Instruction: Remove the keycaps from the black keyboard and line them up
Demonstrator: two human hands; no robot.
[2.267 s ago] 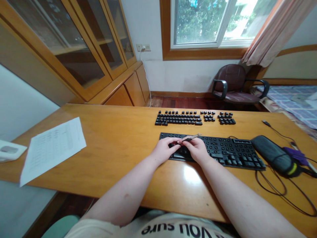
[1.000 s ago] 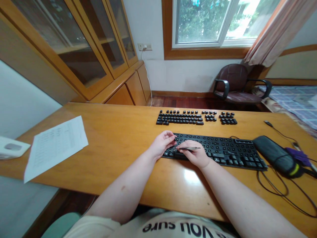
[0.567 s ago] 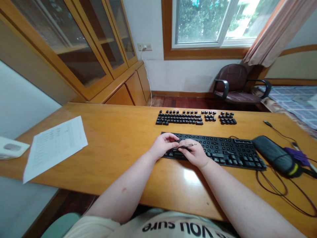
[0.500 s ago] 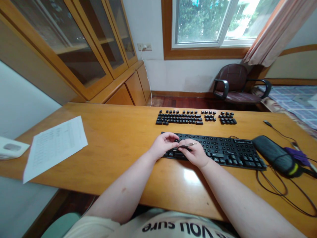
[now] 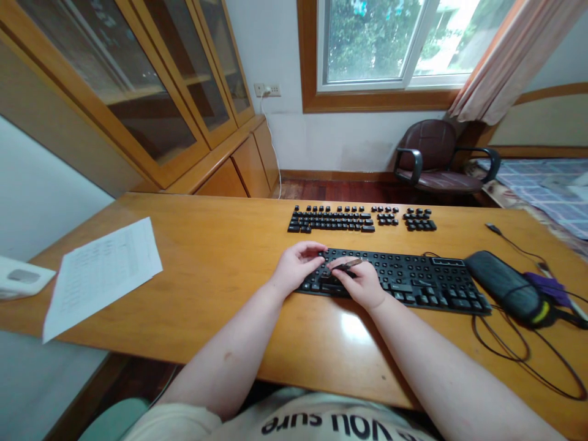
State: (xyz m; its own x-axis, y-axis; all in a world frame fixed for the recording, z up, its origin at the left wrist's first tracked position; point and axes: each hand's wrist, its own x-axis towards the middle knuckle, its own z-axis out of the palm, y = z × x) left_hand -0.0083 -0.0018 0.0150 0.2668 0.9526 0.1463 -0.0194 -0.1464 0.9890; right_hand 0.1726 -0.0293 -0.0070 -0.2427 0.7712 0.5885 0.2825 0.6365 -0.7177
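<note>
A black keyboard lies on the desk with most of its keycaps off; bare switches show, and some caps remain along its near edge and lower right. My right hand grips a pair of slim dark tweezers over the keyboard's left part, their working end partly hidden by my fingers. Over the left end of the keyboard is my left hand, thumb and fingers curved but apart, with nothing visible between them. Behind the keyboard, loose black keycaps are laid out in rows and blocks.
Right of the keyboard lie a dark zippered case, a purple cloth, and a looped black cable. A USB plug sits near the back right. Printed papers and a white device are at left.
My left thumb has moved away from my right fingers, leaving a gap. The tweezers in my right hand have turned slightly. Loose keycaps look unchanged.
</note>
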